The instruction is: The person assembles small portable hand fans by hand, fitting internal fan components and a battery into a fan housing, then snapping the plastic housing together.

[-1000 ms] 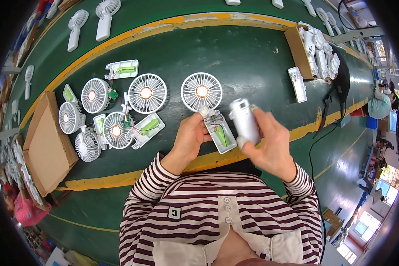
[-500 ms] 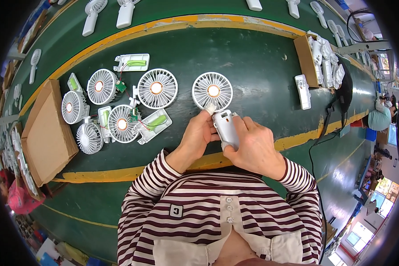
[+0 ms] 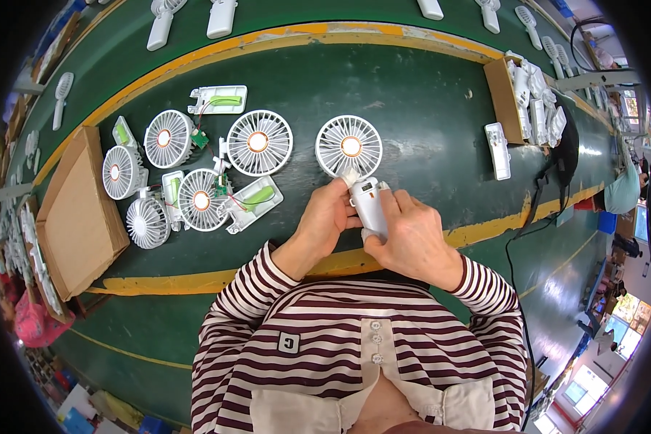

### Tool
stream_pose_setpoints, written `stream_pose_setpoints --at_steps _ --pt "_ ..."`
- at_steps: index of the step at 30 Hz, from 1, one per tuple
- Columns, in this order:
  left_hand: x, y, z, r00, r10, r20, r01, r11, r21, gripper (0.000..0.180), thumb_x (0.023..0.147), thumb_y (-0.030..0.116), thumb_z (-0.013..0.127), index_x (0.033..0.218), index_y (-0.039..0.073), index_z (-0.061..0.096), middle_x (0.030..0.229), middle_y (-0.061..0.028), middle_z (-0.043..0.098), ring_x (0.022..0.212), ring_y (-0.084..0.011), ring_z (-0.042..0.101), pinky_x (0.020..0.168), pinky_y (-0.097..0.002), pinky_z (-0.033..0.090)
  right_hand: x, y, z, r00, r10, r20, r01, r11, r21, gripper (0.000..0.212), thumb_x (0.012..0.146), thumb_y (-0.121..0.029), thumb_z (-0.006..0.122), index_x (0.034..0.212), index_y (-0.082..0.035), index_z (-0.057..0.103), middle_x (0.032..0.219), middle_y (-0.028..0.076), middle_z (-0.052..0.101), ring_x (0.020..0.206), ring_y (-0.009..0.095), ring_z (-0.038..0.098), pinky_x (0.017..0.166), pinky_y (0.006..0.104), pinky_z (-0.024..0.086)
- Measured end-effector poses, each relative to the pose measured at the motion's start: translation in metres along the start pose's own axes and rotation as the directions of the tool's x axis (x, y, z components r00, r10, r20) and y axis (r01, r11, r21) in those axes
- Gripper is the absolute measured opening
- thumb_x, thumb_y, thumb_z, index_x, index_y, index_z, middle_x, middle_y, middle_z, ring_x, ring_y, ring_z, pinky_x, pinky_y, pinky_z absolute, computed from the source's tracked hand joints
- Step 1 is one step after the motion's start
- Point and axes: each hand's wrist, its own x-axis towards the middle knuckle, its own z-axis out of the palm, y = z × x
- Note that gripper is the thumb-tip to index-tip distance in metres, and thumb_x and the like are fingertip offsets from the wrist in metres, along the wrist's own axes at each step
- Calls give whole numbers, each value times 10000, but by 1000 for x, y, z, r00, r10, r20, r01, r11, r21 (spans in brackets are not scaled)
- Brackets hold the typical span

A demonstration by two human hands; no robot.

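Note:
A white handheld fan (image 3: 349, 146) lies in front of me, its round grille with an orange ring pointing away and its handle toward my body. My left hand (image 3: 324, 220) grips the left side of the handle near the neck, thumb up by the grille's lower edge. My right hand (image 3: 417, 239) is closed around the right side of the handle, fingers along its face. The handle's lower end is partly hidden by my right hand. To the left lie several fan heads (image 3: 260, 142) with opened handles, green batteries (image 3: 259, 196) and small circuit boards (image 3: 200, 138).
An open cardboard box (image 3: 79, 217) stands at the left. Another cardboard box (image 3: 505, 98) at the right holds white handle parts (image 3: 537, 108); a white handle shell (image 3: 498, 150) lies beside it. A black cable hangs over the yellow table edge (image 3: 484, 230). Beyond, a green belt carries fans (image 3: 164, 22).
Both hands keep their hold on the fan with hardly any motion. The fans on the far belt have shifted to the right, and the whole view has moved slightly.

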Motion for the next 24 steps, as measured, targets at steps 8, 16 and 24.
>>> stream_pose_setpoints --at_steps 8,16,24 --pt "5 -4 -2 999 -7 -36 6 1000 -12 350 889 307 457 1032 -1 541 973 -85 583 833 -172 593 720 -324 497 -2 3 6 998 -42 -48 42 999 -20 499 557 -142 653 971 91 500 760 169 526 635 304 574 524 363 486" --pt "8 -4 7 988 6 -154 15 991 135 225 836 125 573 997 -32 581 912 -82 605 779 -154 607 669 -278 519 -6 4 13 992 -63 -111 60 998 -33 503 579 -174 671 983 75 504 771 149 523 649 277 566 510 347 481" --pt "-1 6 -5 990 137 -24 -131 976 177 273 841 122 560 1056 -46 547 1004 -150 611 916 -207 597 809 -332 490 -12 8 16 957 77 -279 -3 967 255 430 659 -212 699 992 10 542 754 124 561 619 236 577 501 301 464"
